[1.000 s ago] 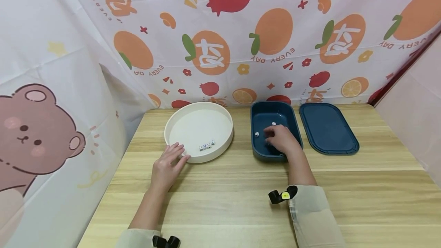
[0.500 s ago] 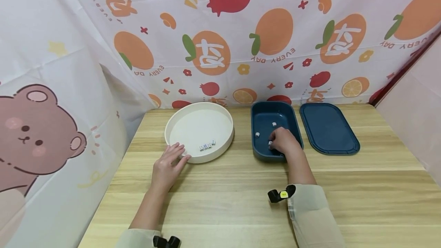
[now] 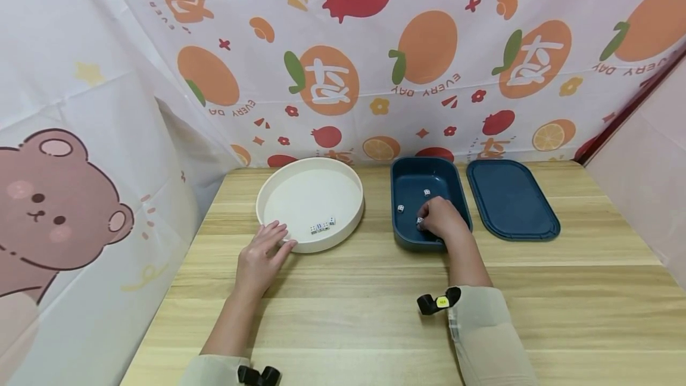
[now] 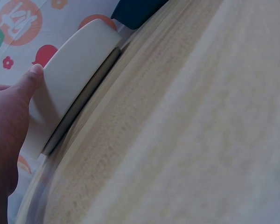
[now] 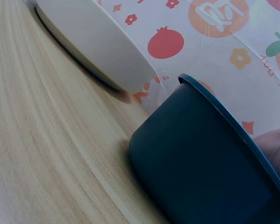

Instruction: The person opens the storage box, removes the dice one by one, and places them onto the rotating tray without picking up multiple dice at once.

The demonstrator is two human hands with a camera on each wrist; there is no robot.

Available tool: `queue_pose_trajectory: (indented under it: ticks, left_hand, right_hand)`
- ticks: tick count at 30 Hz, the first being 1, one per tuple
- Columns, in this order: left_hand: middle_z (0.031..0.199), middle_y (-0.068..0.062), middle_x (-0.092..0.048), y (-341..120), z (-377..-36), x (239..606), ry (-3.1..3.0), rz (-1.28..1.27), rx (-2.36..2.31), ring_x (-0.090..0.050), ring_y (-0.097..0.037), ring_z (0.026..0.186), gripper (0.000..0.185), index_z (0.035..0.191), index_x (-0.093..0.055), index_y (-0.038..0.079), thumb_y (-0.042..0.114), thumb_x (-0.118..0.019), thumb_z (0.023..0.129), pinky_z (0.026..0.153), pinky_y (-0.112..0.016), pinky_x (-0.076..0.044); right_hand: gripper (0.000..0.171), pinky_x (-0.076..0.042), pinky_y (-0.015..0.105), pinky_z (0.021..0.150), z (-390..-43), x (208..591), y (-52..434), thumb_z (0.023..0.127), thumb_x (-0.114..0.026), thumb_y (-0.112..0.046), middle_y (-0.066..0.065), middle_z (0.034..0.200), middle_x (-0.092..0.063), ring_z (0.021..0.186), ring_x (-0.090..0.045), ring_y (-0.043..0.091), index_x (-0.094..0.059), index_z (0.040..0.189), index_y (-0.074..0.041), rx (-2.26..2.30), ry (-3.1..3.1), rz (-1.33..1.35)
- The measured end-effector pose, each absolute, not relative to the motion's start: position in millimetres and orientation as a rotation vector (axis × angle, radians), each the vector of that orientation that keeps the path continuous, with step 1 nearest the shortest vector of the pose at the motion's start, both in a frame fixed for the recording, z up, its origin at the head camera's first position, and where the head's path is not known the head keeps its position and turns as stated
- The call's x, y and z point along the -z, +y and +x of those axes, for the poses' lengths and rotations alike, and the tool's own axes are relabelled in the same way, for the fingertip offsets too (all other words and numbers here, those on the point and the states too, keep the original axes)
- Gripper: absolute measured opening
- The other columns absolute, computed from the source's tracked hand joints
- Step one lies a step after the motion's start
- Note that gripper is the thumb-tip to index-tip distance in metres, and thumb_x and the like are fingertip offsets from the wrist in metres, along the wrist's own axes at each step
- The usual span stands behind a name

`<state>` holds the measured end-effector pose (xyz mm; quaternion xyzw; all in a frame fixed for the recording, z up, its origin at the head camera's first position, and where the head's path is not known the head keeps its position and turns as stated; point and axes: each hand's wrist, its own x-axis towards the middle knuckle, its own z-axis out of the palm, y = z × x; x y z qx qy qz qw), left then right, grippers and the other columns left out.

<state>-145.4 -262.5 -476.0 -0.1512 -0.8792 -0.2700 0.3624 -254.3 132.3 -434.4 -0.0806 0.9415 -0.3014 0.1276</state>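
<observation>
Dice: small white cubes in two containers; one die (image 3: 420, 220) sits at the fingertips of the right hand inside the blue box, two more (image 3: 400, 208) (image 3: 426, 193) lie loose on the box floor, and a short row of dice (image 3: 321, 226) rests near the front wall of the white tray.
Right hand (image 3: 440, 219): reaches into the blue box (image 3: 399, 174), fingers curled down over the die at its tips; whether the die is actually pinched or only touched cannot be told from the head view, and the right wrist view shows only the box's outer wall (image 5: 196, 163).
Left hand (image 3: 261, 255): lies flat on the table with straight, relaxed fingers, the tips resting against the outer wall of the white tray (image 3: 278, 186); the left wrist view shows a fingertip on that wall (image 4: 70, 74). It holds nothing.
Blue lid (image 3: 509, 198): lies flat just beside the box, on its right.
Table (image 3: 536, 290): pale wood, carrying everything.
Backdrop (image 3: 375, 46): fruit-print cloth behind the table.
Risk, grip: a die this small may slip from the fingertips if caught by a corner, and would likely drop back and roll.
Risk, neighbours: curled fingers working low in the box could knock the two loose dice.
Risk, tray: a push from the left fingertips could slide the tray and disturb the row.
</observation>
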Motion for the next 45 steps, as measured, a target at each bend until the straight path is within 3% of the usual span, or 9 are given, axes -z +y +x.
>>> queue_pose_trajectory:
  ticks: [5, 10, 18, 31, 37, 40, 45]
  left_hand:
    - [0.11, -0.013, -0.074, -262.7, -144.5, 475.7, -2.288, -0.379, 0.707, -0.067, -0.031, 0.113, 0.034, 0.101, -0.075, -0.002, 0.013, -0.087, 0.073, 0.108, -0.053, -0.046]
    - [0.109, -0.014, -0.074, -262.5, -145.2, 475.9, -2.27, -0.389, 0.696, -0.067, -0.032, 0.112, 0.034, 0.1, -0.075, -0.003, 0.012, -0.087, 0.072, 0.107, -0.054, -0.046]
    - [0.107, -0.013, -0.075, -262.7, -145.9, 477.0, -2.25, -0.383, 0.706, -0.068, -0.031, 0.11, 0.034, 0.1, -0.075, -0.003, 0.01, -0.088, 0.071, 0.103, -0.058, -0.048]
    - [0.108, -0.013, -0.074, -263.1, -146.3, 476.3, -2.265, -0.388, 0.703, -0.068, -0.032, 0.111, 0.034, 0.1, -0.075, -0.002, 0.012, -0.088, 0.071, 0.107, -0.054, -0.046]
    - [0.109, -0.014, -0.074, -263.1, -146.9, 473.2, -2.263, -0.392, 0.691, -0.068, -0.031, 0.112, 0.035, 0.101, -0.075, -0.003, 0.011, -0.088, 0.071, 0.105, -0.057, -0.047]
    - [0.109, -0.014, -0.074, -263.2, -146.7, 472.3, -2.271, -0.392, 0.695, -0.067, -0.031, 0.112, 0.035, 0.101, -0.075, -0.003, 0.011, -0.088, 0.071, 0.105, -0.057, -0.047]
    - [0.109, -0.014, -0.074, -264.2, -144.3, 474.6, -2.298, -0.383, 0.705, -0.067, -0.031, 0.113, 0.035, 0.101, -0.075, -0.003, 0.013, -0.087, 0.072, 0.107, -0.056, -0.046]
  right_hand:
    - [0.019, -0.054, 0.047, 0.095, -253.8, 434.6, 131.6, 0.086, -0.074, -0.013, 0.011, 0.111, -0.071, 0.108, -0.06, 0.029, -0.076, 0.104, -0.007, 0.88, 2.739, -0.246]
    - [0.019, -0.055, 0.044, 0.09, -253.4, 432.6, 129.3, 0.09, -0.07, -0.016, 0.008, 0.105, -0.071, 0.098, -0.059, 0.025, -0.076, 0.107, -0.009, 0.913, 2.752, -0.284]
    - [0.022, -0.058, 0.039, 0.082, -256.3, 435.5, 128.3, 0.088, -0.073, -0.022, 0.007, 0.101, -0.072, 0.091, -0.062, 0.022, -0.076, 0.106, -0.01, 1.059, 2.791, -0.422]
    - [0.023, -0.056, 0.03, 0.071, -246.8, 428.8, 112.8, 0.089, -0.075, -0.029, 0.003, 0.102, -0.071, 0.087, -0.059, 0.02, -0.076, 0.107, -0.015, 1.394, 2.86, -0.499]
    - [0.019, -0.059, 0.028, 0.073, -237.8, 420.5, 85.3, 0.087, -0.076, -0.024, -0.002, 0.099, -0.071, 0.087, -0.062, 0.015, -0.077, 0.104, -0.015, 1.62, 2.855, -0.645]
    - [0.019, -0.06, 0.033, 0.074, -232.6, 419.5, 65.0, 0.087, -0.077, -0.023, -0.002, 0.098, -0.072, 0.088, -0.062, 0.014, -0.077, 0.104, -0.014, 1.712, 2.815, -0.691]
    - [0.023, -0.061, 0.043, 0.087, -226.2, 429.0, 25.7, 0.084, -0.079, -0.023, 0.0, 0.1, -0.075, 0.096, -0.068, 0.015, -0.078, 0.103, -0.011, 1.781, 2.737, -0.736]
